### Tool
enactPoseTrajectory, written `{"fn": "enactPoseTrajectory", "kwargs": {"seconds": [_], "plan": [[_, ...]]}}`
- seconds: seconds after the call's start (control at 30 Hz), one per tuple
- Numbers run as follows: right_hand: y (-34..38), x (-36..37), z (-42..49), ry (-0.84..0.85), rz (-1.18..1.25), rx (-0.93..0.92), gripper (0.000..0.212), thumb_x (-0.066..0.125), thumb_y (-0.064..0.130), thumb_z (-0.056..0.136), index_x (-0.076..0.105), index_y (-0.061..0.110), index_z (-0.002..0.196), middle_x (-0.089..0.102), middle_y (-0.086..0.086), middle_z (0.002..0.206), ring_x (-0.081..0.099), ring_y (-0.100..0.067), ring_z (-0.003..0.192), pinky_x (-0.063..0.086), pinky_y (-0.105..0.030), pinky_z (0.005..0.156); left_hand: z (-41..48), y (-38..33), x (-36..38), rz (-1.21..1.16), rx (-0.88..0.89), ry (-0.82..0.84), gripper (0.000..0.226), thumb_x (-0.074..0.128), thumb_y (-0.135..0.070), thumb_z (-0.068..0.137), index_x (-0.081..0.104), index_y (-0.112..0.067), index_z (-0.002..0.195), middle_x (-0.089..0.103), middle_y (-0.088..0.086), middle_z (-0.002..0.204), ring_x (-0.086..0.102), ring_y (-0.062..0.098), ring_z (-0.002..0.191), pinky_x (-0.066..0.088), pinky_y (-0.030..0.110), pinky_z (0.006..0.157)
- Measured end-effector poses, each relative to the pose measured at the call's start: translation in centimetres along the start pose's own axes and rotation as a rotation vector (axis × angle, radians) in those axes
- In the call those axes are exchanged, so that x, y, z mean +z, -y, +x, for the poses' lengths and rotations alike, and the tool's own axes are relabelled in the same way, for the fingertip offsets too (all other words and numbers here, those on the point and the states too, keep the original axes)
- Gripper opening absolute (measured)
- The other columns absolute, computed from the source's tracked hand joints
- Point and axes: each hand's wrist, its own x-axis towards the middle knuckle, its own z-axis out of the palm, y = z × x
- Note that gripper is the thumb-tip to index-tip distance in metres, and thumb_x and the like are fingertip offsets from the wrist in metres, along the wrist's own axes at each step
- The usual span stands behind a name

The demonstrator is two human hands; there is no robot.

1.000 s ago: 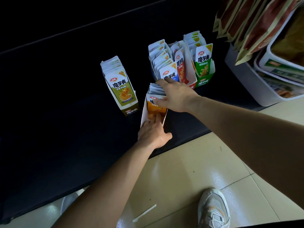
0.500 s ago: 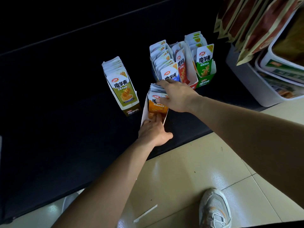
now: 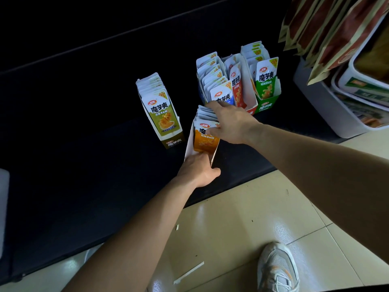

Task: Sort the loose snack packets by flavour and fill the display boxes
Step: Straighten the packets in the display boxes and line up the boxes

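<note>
An orange-flavour display box [image 3: 190,144] stands at the near edge of the dark table, filled with orange packets [image 3: 205,142]. My left hand [image 3: 199,170] grips the box's front end. My right hand [image 3: 228,123] lies across the tops of the orange packets, fingers spread over them. To the left stands an olive box [image 3: 172,142] full of olive packets [image 3: 163,114]. Behind are a blue box of packets [image 3: 212,81], a red box [image 3: 251,95] with a few red packets [image 3: 236,85], and a green box [image 3: 267,102] of green packets.
White bins [image 3: 328,110] of larger snack bags stand at the right, with hanging bags [image 3: 336,28] above them. The table's front edge [image 3: 231,186] meets a tiled floor. My shoe [image 3: 277,268] and a white strip [image 3: 189,272] are on the floor.
Both hands stay on the orange box. My right hand has slid slightly forward over the packet tops; the left hand keeps its grip at the front.
</note>
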Motion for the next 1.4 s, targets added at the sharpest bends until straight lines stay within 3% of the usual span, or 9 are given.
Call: {"fn": "enactPoseTrajectory", "kwargs": {"seconds": [0.27, 0.4, 0.53, 0.7, 0.8, 0.9, 1.07, 1.17, 1.4], "plan": [[-0.3, 0.2, -0.1, 0.035, 0.016, -0.017, 0.086, 0.073, 0.047, 0.085, 0.022, 0.025, 0.151, 0.046, -0.008, 0.143, 0.055, -0.034, 0.122, 0.051, -0.047, 0.09, -0.7, -1.0, 0.5, 0.18, 0.031, -0.012, 0.07, 0.06, -0.059, 0.083, 0.044, -0.016, 0.135, 0.052, 0.008, 0.135, 0.054, 0.031, 0.119, 0.055, 0.04, 0.085], [-0.6, 0.1, -0.1, 0.02, 0.043, -0.029, 0.088, 0.063, 0.066, 0.084, 0.024, 0.025, 0.151, 0.042, -0.007, 0.143, 0.053, -0.03, 0.122, 0.05, -0.046, 0.089, -0.7, -0.5, -0.2, 0.069, 0.033, 0.023, 0.063, 0.062, -0.058, 0.083, 0.047, -0.018, 0.129, 0.055, 0.006, 0.127, 0.057, 0.028, 0.114, 0.055, 0.04, 0.085], [-0.7, 0.2, -0.2, -0.063, -0.02, -0.064, 0.085, 0.071, 0.058, 0.081, 0.027, 0.024, 0.146, 0.04, -0.008, 0.136, 0.052, -0.034, 0.119, 0.046, -0.042, 0.084, -1.1, 0.4, -1.5, -0.166, 0.077, 0.012, 0.06, 0.062, -0.054, 0.087, 0.047, -0.022, 0.135, 0.054, 0.001, 0.132, 0.057, 0.023, 0.116, 0.052, 0.04, 0.095], [-0.3, -0.3, -0.9, -0.163, -0.073, -0.147, 0.056, 0.079, 0.042, 0.076, 0.039, 0.026, 0.112, 0.037, -0.005, 0.124, 0.052, -0.031, 0.104, 0.046, -0.039, 0.073, -1.9, 2.1, -3.6, -0.416, 0.124, -0.332, 0.032, 0.07, -0.037, 0.089, 0.056, -0.032, 0.116, 0.063, -0.013, 0.107, 0.064, 0.009, 0.099, 0.059, 0.038, 0.086], [-0.1, -0.3, -1.7, -0.155, -0.113, -0.155, 0.038, 0.077, 0.04, 0.079, 0.051, 0.026, 0.103, 0.037, -0.004, 0.133, 0.048, -0.03, 0.113, 0.05, -0.042, 0.081, -1.7, 3.0, -4.5, -0.526, 0.192, -0.525, 0.047, 0.077, -0.029, 0.085, 0.046, -0.033, 0.119, 0.059, -0.013, 0.102, 0.063, 0.004, 0.086, 0.059, 0.034, 0.074], [0.0, -0.4, -2.2, -0.133, -0.114, -0.156, 0.035, 0.077, 0.047, 0.078, 0.059, 0.029, 0.101, 0.037, -0.003, 0.137, 0.046, -0.028, 0.12, 0.05, -0.042, 0.086, -1.5, 3.1, -4.8, -0.518, 0.297, -0.532, 0.06, 0.078, -0.027, 0.084, 0.043, -0.043, 0.13, 0.054, -0.01, 0.114, 0.06, 0.006, 0.092, 0.055, 0.027, 0.071], [0.0, -0.7, -2.2, -0.075, -0.035, -0.119, 0.052, 0.055, 0.079, 0.073, 0.069, 0.035, 0.098, 0.043, 0.001, 0.138, 0.041, -0.022, 0.127, 0.044, -0.042, 0.095, -1.0, 2.9, -4.5, -0.542, 0.351, -0.544, 0.03, 0.077, -0.022, 0.086, 0.065, -0.033, 0.111, 0.049, -0.011, 0.106, 0.059, 0.001, 0.085, 0.055, 0.025, 0.075], [-0.2, -1.1, -1.9, -0.057, 0.092, -0.076, 0.046, 0.042, 0.063, 0.085, 0.072, 0.034, 0.101, 0.048, 0.001, 0.134, 0.042, -0.024, 0.128, 0.04, -0.043, 0.102, -0.9, 3.5, -4.4, -0.599, 0.359, -0.532, 0.022, 0.075, -0.018, 0.087, 0.068, -0.029, 0.104, 0.057, -0.009, 0.108, 0.064, 0.004, 0.087, 0.059, 0.032, 0.079], [-0.4, -1.8, -1.3, -0.052, 0.046, -0.063, 0.018, 0.07, 0.033, 0.091, 0.069, 0.028, 0.109, 0.052, 0.001, 0.127, 0.056, -0.023, 0.114, 0.048, -0.038, 0.093, -1.5, 4.3, -4.3, -0.717, 0.364, -0.507, 0.023, 0.076, -0.024, 0.085, 0.069, -0.034, 0.105, 0.068, -0.016, 0.106, 0.067, 0.0, 0.089, 0.059, 0.022, 0.074]]}}
